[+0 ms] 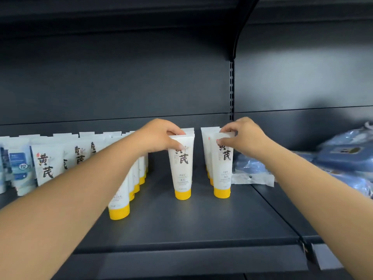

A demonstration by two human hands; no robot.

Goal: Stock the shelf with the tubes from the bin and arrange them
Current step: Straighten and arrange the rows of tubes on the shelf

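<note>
Left hand (pixel 159 136) pinches the crimped top of a white tube (pixel 181 164) standing on its yellow cap; right hand (pixel 240 136) pinches the top of the front tube (pixel 222 166) of a second row just to its right, both upright on the dark shelf (pixel 181 225). Under the left forearm, a longer row of the same tubes (pixel 129 186). Blue packs (pixel 343 158) lie beyond the right hand.

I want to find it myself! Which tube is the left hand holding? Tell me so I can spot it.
Look at the dark shelf and find the two tubes standing alone near its middle, between the long row on the left and the blue packs on the right. The left hand pinches the top of the left tube: white, yellow cap down, with an open gap on both sides.
</note>
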